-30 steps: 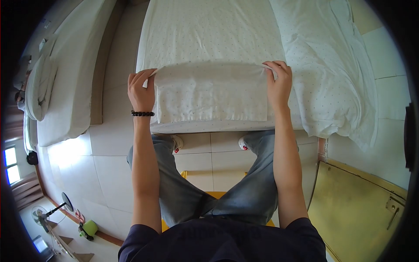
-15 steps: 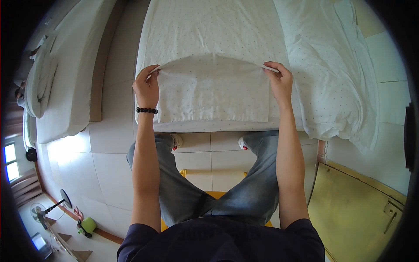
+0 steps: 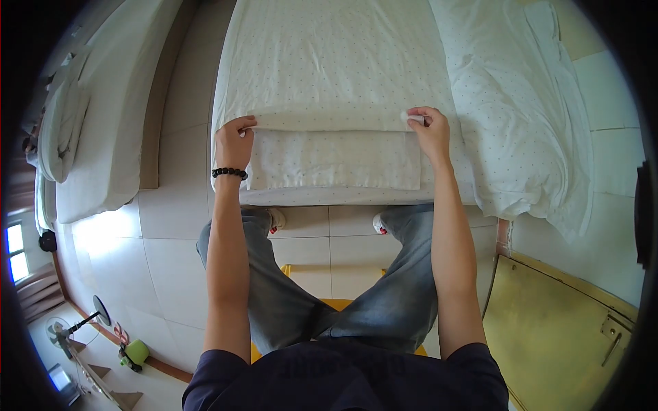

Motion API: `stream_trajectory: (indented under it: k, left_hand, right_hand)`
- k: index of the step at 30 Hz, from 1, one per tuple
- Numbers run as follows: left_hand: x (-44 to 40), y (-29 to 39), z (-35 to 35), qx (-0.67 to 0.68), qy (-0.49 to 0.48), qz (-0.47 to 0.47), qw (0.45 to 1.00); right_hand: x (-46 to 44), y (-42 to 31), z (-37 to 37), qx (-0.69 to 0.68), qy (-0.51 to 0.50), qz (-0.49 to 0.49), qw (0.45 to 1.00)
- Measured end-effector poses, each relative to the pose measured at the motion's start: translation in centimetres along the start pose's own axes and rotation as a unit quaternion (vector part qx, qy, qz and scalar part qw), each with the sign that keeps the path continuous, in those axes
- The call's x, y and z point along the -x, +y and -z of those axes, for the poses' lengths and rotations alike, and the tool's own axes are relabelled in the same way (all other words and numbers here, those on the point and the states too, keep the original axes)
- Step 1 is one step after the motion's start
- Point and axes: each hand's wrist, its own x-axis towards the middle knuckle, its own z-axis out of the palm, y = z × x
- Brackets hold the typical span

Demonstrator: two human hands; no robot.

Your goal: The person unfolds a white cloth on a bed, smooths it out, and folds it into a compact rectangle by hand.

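A white cloth (image 3: 336, 161) with small dots, like a pillowcase, lies flat on the near end of a bed covered in the same dotted fabric. Its far edge is raised and turned over toward me, forming a straight crease across it. My left hand (image 3: 235, 142), with a black bead bracelet (image 3: 229, 172) at the wrist, pinches the left end of that edge. At the other end, my right hand (image 3: 432, 135) grips the right corner between thumb and fingers, and a bit of white fabric shows there.
Rumpled white bedding (image 3: 510, 123) lies along the bed's right side. Another bed (image 3: 113, 116) stands to the left, past a strip of tiled floor (image 3: 185, 212). I sit on a yellow stool (image 3: 336, 303). A yellowish cabinet door (image 3: 558, 329) is at lower right, a fan (image 3: 58, 330) at lower left.
Both hands have come slightly nearer to me and lower, bringing the cloth's far edge with them. The edge, arched before, is now straighter and folded over. The right hand has shifted a little left.
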Motion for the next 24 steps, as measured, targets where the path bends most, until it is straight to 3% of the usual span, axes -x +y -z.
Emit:
stream_trajectory:
  k: [8,12,15,17,22,24]
  left_hand:
    - [0.3,-0.4,0.0,-0.072,-0.055,0.033,0.995]
    - [1.1,1.2,-1.7,-0.196,0.041,-0.146,0.969]
    - [2.3,3.1,-5.0,-0.149,-0.034,-0.226,0.962]
    - [4.0,5.2,-6.3,-0.154,-0.089,-0.270,0.946]
    - [4.7,3.2,-8.2,-0.187,-0.149,-0.283,0.929]
    - [4.1,2.2,-8.0,-0.219,-0.134,-0.273,0.927]
  right_hand:
    - [-0.6,0.5,-0.4,0.044,-0.020,0.017,0.999]
    - [0.9,-2.4,-1.5,0.338,0.044,0.106,0.934]
    - [2.0,-3.7,-4.8,0.243,-0.005,0.189,0.951]
    - [3.5,-4.5,-7.7,0.238,-0.076,0.346,0.904]
    - [4.5,-1.3,-10.3,0.353,-0.078,0.353,0.863]
    - [3.4,-0.3,-8.8,0.429,-0.058,0.268,0.861]
